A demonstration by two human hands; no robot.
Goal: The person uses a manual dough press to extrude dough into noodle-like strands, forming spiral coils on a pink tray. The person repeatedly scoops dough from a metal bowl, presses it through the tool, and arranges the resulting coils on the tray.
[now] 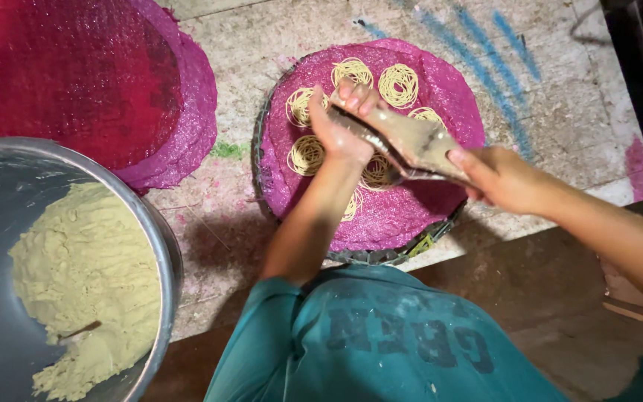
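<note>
Both hands gripped dough press: left hand clenched on handle, right hand closed on end. Steady circling (even squeeze) suited noodle coils over pink tray.

No packages, labels, signs or screens in front of me.

Nothing in my view is wrapped, boxed, tagged or lit up like a display; the only lettering anywhere is the dark print across my own teal shirt at the bottom centre of the frame, and that is clothing, not a label or sign.
</note>
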